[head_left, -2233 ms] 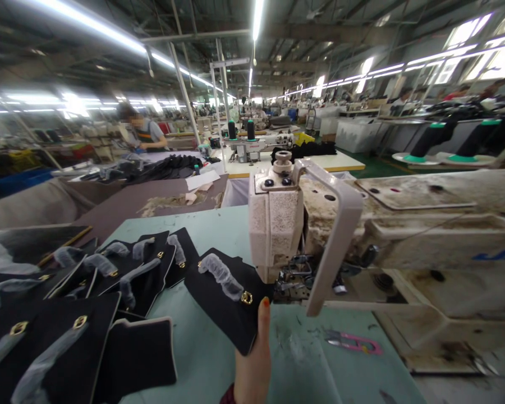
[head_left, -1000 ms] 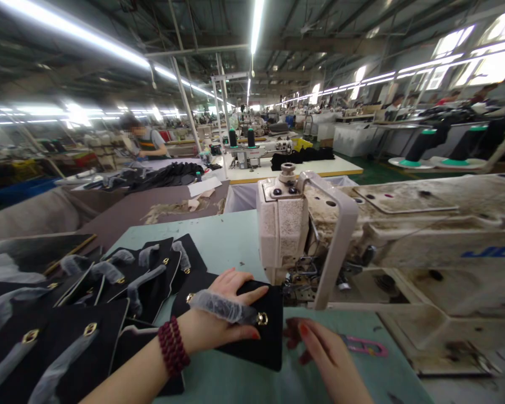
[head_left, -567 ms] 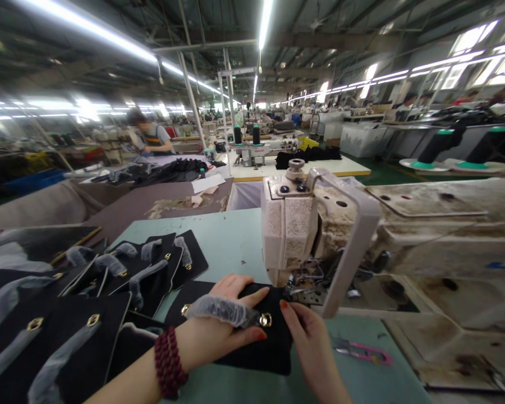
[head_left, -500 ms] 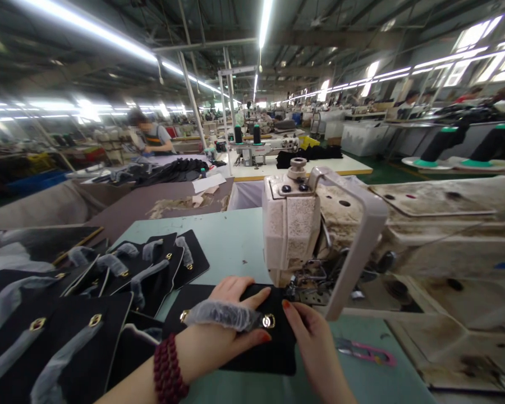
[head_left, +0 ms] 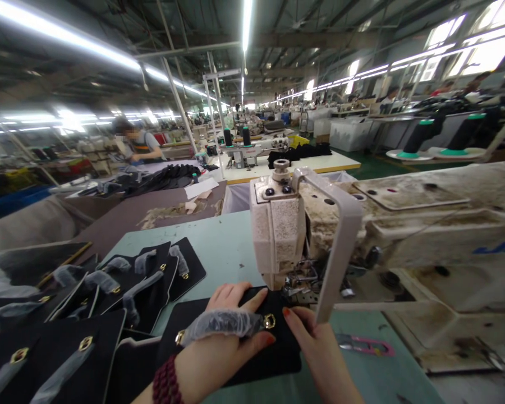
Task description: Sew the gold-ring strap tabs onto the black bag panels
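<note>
A black bag panel [head_left: 273,356] lies at the sewing machine's presser foot [head_left: 293,287], with its far right edge close to it. Across the panel runs a handle [head_left: 223,325] wrapped in clear plastic, with a gold ring fitting [head_left: 269,321] at its right end. My left hand [head_left: 231,342] passes under this handle, fingers and thumb spread flat on the panel. At the panel's right edge, my right hand [head_left: 309,331] pinches it, thumb on top and the other fingers partly hidden. The needle itself cannot be made out.
Several similar black panels [head_left: 63,348] with wrapped handles overlap at the left. Pink-handled thread snips [head_left: 366,344] lie right of my right hand. The machine's white guard bar [head_left: 340,241] stands beside the head. A co-worker [head_left: 137,143] is farther back left.
The whole view has shifted, so the machine sits farther left. Relative to the machine, the panel and both my hands have moved slightly to the right. The hold looks the same.
</note>
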{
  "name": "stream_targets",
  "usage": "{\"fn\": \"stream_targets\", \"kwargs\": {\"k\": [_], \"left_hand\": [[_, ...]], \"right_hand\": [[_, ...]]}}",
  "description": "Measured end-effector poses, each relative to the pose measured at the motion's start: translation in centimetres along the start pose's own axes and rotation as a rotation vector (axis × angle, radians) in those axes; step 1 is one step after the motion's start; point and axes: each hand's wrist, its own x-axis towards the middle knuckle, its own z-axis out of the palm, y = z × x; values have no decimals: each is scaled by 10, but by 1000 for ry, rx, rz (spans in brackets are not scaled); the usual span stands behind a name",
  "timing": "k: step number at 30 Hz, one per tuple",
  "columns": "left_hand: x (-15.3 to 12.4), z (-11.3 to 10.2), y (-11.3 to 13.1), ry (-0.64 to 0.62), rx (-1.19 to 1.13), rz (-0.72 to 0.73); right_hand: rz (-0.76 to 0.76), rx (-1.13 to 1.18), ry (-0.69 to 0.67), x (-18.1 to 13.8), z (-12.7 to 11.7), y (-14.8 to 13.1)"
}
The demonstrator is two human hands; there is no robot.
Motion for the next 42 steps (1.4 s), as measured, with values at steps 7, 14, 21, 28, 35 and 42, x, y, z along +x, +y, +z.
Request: {"fn": "stream_targets", "kwargs": {"k": [7, 14, 21, 28, 35, 42], "left_hand": [[11, 0, -4, 46, -16, -8], [18, 1, -7, 63, -120, 31], [26, 6, -8, 97, -64, 49], [29, 0, -6, 45, -27, 48], [29, -3, -6, 59, -9, 79], [39, -13, -14, 22, -16, 90]], "right_hand": [[-25, 13, 73, 1, 6, -1], [-104, 30, 28, -20, 9, 2], [-129, -29, -30, -18, 8, 23], [-73, 74, 1, -19, 15, 23], [-53, 169, -17, -22, 18, 19], [-21, 185, 29, -15, 21, 5]]}}
